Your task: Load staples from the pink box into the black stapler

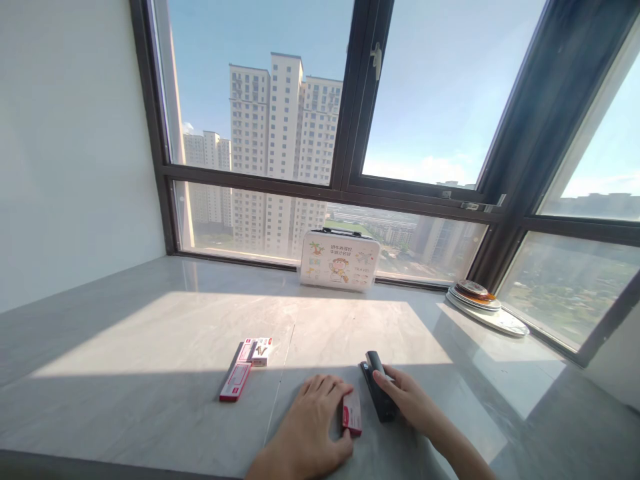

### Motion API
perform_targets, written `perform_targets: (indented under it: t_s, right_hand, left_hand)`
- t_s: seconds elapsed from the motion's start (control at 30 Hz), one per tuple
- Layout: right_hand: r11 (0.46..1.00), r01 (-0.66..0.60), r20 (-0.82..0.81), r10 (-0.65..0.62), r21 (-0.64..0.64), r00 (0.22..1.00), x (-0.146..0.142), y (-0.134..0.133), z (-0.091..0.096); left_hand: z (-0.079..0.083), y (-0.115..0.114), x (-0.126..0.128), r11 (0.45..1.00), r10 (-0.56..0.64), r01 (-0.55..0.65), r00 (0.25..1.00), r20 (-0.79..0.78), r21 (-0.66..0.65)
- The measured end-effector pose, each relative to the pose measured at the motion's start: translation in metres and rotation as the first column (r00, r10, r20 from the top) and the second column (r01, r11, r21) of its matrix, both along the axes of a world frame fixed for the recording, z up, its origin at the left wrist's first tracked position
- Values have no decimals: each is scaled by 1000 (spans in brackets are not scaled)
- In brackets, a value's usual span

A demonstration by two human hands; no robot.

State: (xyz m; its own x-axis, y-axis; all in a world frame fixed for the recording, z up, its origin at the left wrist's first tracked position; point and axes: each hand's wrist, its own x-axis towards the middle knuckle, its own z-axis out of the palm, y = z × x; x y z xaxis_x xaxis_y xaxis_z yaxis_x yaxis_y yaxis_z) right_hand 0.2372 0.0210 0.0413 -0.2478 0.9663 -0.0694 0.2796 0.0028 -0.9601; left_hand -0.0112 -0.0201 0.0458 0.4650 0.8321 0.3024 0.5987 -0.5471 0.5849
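My left hand [320, 420] rests on the marble-patterned sill with a small red-and-white box [353, 415] between thumb and forefinger, the thumb at its near end and the forefinger at its far end. Just to the right, my right hand [407, 400] is closed around a black stapler [379, 393], thumb over its upper arm. The stapler lies at a slant on the sill, its jaw end pointing away from me and its two arms parted there. A narrow gap separates it from the box.
Left of my hands sit two more red-and-white boxes, a near one [235, 382] and a far one [245, 350], touching a small white box [261, 352]. A cartoon-printed white case [340, 260] stands against the window. Stacked round plates [480, 310] lie in the right corner.
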Motion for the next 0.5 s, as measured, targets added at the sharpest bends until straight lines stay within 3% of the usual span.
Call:
perform_targets:
  t_s: [0.1,0.2,0.37,0.5]
  right_hand:
    - [997,-14,-32,12,-74,999,-12,-15,-10]
    - [997,-56,-85,51,-60,995,-32,-22,-19]
    - [994,-27,-146,43,109,988,-65,-24,-17]
    - [997,-4,-172,18,80,985,-69,-22,-20]
  left_hand:
    - [1,4,-29,995,81,-78,996,33,-65]
    - [4,4,-47,993,57,-52,997,44,-109]
    - [2,4,-45,994,33,-29,999,41,-109]
    - [-3,3,-39,992,53,-48,997,47,-114]
